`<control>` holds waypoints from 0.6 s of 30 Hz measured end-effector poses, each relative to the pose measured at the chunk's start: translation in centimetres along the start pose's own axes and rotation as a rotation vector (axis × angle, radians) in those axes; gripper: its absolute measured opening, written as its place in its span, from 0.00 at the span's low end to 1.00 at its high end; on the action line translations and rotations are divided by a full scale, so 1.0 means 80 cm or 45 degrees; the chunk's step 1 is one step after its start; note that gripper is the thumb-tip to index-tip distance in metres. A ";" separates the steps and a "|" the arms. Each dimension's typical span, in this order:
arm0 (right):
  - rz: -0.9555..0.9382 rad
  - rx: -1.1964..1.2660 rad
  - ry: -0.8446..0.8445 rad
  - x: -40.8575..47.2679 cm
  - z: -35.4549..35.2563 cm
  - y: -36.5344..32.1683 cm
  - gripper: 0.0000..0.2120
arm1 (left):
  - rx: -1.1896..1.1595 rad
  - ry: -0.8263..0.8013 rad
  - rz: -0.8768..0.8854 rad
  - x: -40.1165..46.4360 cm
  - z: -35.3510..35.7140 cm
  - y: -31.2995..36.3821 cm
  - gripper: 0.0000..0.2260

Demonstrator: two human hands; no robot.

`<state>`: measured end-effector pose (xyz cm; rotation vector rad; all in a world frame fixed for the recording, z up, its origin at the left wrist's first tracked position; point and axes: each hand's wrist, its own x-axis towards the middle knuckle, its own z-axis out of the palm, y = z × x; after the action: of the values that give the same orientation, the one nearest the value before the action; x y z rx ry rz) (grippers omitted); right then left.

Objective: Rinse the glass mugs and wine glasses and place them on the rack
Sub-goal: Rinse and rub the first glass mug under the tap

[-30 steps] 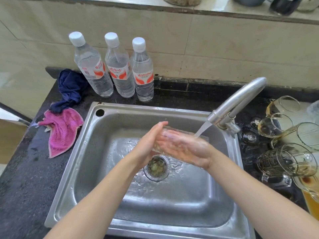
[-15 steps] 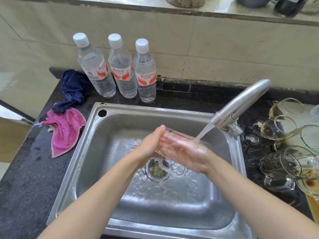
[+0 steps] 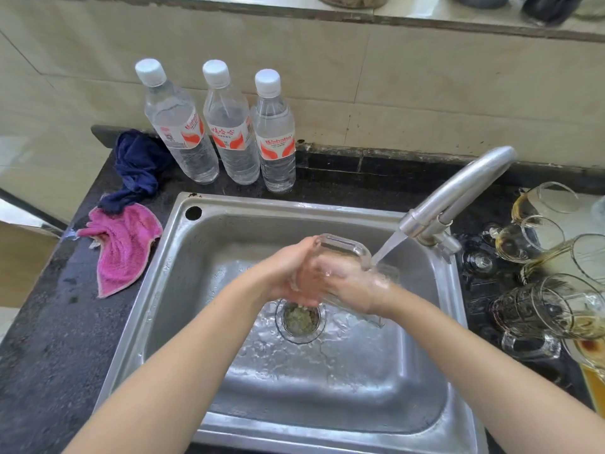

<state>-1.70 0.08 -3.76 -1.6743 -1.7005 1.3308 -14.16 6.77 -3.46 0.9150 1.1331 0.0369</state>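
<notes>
A clear glass mug [image 3: 340, 249] lies on its side between both hands over the steel sink [image 3: 203, 257], its handle turned up. My left hand [image 3: 288, 273] cups the mug's base end. My right hand [image 3: 357, 286] wraps around its body, seen partly through the glass. Water from the faucet [image 3: 458, 198] streams onto the mug's mouth end. Several glass mugs and wine glasses [image 3: 550, 280] lie on the black counter to the right of the sink, some with amber liquid stains.
Three water bottles [image 3: 229, 132] stand behind the sink against the tiled wall. A navy cloth [image 3: 137, 165] and a pink cloth [image 3: 124, 247] lie on the wet counter at the left. The drain strainer [image 3: 301, 317] holds debris.
The mug has been rotated between my hands, so its handle now points up instead of hanging down toward the drain. The water keeps running.
</notes>
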 end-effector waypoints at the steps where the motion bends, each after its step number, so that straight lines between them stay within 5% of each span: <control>1: -0.101 -0.219 -0.028 0.003 0.001 -0.002 0.14 | 0.001 -0.022 -0.052 -0.001 -0.002 0.003 0.19; 5: -0.233 -0.211 -0.026 0.006 -0.011 0.011 0.12 | -0.232 -0.229 0.078 -0.001 -0.009 -0.008 0.20; 8: 0.093 1.081 -0.095 -0.004 -0.021 -0.004 0.14 | -0.096 -0.141 0.318 0.000 -0.002 -0.011 0.17; 9: 0.049 1.170 -0.086 -0.002 -0.022 -0.003 0.17 | -0.028 -0.080 0.340 0.001 0.002 -0.009 0.16; 12: -0.169 0.177 0.115 0.004 -0.005 0.002 0.14 | -0.015 -0.007 0.125 0.000 0.005 0.002 0.16; 15: -0.169 -0.570 -0.120 0.011 0.007 0.010 0.16 | -0.006 -0.008 -0.012 0.002 0.000 0.002 0.17; 18: -0.199 -0.384 -0.148 0.006 0.003 0.023 0.13 | -0.056 -0.065 -0.012 0.000 0.000 -0.004 0.19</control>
<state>-1.04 0.12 -5.53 -1.6025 -2.1421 1.1642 -14.29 6.58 -3.65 0.8669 1.0852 0.0304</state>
